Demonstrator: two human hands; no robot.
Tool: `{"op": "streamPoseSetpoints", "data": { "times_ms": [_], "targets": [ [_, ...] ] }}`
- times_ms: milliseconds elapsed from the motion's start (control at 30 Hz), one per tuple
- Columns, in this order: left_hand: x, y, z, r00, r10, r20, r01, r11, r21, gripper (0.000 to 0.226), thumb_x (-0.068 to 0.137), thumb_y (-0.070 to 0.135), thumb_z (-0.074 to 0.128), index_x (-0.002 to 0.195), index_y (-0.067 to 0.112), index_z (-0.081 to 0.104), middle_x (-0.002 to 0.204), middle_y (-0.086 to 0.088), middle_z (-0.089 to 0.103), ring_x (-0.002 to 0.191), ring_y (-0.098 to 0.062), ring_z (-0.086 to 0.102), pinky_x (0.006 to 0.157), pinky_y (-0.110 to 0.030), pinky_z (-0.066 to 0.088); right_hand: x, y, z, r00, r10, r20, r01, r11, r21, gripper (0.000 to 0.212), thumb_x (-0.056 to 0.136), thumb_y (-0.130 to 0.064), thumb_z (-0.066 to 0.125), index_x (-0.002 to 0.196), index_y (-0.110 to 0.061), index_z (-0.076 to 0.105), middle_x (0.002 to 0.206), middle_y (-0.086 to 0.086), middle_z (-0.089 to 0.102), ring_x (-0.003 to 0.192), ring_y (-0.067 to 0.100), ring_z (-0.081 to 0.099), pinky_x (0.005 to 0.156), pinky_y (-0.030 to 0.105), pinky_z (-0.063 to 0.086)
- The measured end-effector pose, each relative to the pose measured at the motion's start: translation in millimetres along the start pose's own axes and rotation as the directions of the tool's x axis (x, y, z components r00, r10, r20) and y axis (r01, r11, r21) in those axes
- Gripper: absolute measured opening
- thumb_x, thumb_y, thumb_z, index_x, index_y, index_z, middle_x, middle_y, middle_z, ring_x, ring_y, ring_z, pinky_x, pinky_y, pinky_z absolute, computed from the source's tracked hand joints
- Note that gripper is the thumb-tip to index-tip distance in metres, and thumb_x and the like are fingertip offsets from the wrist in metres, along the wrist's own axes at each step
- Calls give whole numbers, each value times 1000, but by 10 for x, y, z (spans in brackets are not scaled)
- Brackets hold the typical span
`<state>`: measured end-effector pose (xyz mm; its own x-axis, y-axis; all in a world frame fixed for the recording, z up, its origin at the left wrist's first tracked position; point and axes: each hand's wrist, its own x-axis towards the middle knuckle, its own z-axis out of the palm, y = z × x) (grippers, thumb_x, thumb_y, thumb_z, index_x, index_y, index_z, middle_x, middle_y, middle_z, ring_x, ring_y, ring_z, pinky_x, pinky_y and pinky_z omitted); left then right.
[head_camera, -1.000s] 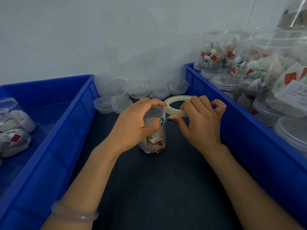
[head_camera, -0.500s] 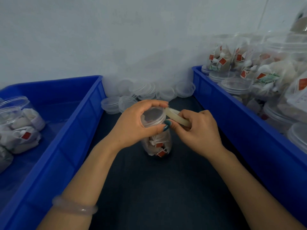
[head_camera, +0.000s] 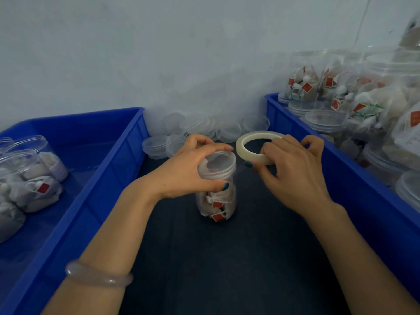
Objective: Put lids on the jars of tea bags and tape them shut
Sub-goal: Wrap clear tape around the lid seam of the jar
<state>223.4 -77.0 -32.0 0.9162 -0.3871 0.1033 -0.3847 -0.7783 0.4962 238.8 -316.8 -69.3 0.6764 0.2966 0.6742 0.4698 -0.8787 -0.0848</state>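
Both hands are busy: the left hand (head_camera: 191, 171) curls round the lid (head_camera: 217, 162) of the jar (head_camera: 218, 201), which stands on the dark table (head_camera: 227, 258); the right hand (head_camera: 295, 176) pinches the tape roll (head_camera: 242, 147). Half a second ago the roll touched the lid. Now it sits just beside it, with a faint strip seemingly stretched between, so taping has probably begun.

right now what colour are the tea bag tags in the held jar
Red tags, clearest through the jar in the head view.
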Motion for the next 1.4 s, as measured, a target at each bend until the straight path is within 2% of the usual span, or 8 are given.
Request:
{"op": "streamPoseSetpoints", "data": {
  "times_ms": [133,500,667,800,967,1133,1267,1400],
  "targets": [
    [8,14,7,999,-16,46,17,1000,-15,75,79,35,81,137,61,40,130,18,26,116,10,33,85,-6,35,12,-12,35,999,38,-23,-38,999,6,40,89,-59,52,73,-23,55,77,-7,55,79,14,46,78,34,15],
    [-46,60,-79,988,-4,153,8,1000,-23,88,83,24,81,152,44,29,142,17,27,131,0,34,95,-3,36,-45,-136,177,998,63,24,-66,993,96,43,89,-61,44,92,-24,66,90,-8,61,90,16,53,79,33,14],
    [26,179,160,986,-43,-161,50,998,40,86,76,64,75,148,35,38,138,14,41,125,-2,44,104,-28,43,-55,-175,176,1000,14,26,-17,994,112,22,91,-46,57,94,-26,68,85,-14,55,89,15,51,78,34,14],
    [56,184,302,934,-43,-356,80,993,90,77,67,76,72,130,36,50,127,20,50,113,1,49,92,-25,45,-30,-128,139,996,-31,79,19,988,151,41,89,-57,32,87,-32,64,73,-18,49,85,6,40,77,34,14],
    [21,92,171,968,-17,-250,14,1000,-14,70,71,55,83,130,38,51,130,20,53,117,4,52,100,-21,45,-17,0,88,986,-145,82,128,975,179,34,98,-52,34,94,-34,63,84,-21,53,85,4,41,78,34,17],
    [-4,24,71,988,-14,-153,-3,994,-110,71,72,36,87,134,36,51,129,24,55,119,12,50,101,-14,41,-18,-18,92,994,-105,-24,107,991,75,43,92,-62,40,84,-28,63,82,-14,59,84,14,51,79,33,17],
    [12,27,67,991,-28,-129,18,997,-73,81,74,43,84,143,37,43,131,24,51,120,10,48,101,-16,42,-26,-40,115,990,-64,-122,68,997,25,43,92,-61,50,81,-22,65,83,-7,63,86,19,56,79,37,21],
    [29,23,97,978,-133,-162,146,986,75,96,72,65,74,150,28,33,144,16,25,123,1,35,97,-20,33,-37,-60,127,990,-37,-139,46,997,63,42,91,-58,48,82,-22,65,85,-7,62,85,19,55,78,36,18]
  ]
}}
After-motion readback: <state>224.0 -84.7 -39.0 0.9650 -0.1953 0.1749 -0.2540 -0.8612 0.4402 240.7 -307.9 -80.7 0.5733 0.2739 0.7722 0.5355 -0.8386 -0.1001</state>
